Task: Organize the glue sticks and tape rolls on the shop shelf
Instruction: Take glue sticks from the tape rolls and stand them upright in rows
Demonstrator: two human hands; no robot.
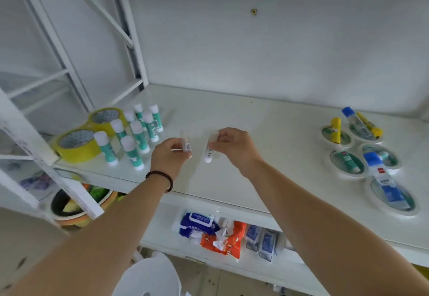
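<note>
A: What have the hands got?

B: I see my left hand [170, 154] pinched closed around a small whitish glue stick [186, 143], held upright above the white shelf [255, 133]. My right hand [232, 147] is closed with its fingertips around a second whitish stick [209, 150], tilted a little, barcode facing me. The two sticks are near each other but apart, over the middle of the shelf. A dark beaded bracelet [162, 177] sits on the left wrist.

A: And the rest of the stock?

B: At the left end, a cluster of green-and-white glue sticks [137, 133] stands upright, just beside two yellow tape rolls [79, 145] lying flat, one behind the other. At the right end, white tape rolls [392, 196] lie flat with blue-capped glue bottles [380, 175] and yellow sticks [336, 130] resting across or inside them.

A: Below?

B: Packs of wet wipes [199, 226] on the lower shelf; their print is too blurred to read.
</note>
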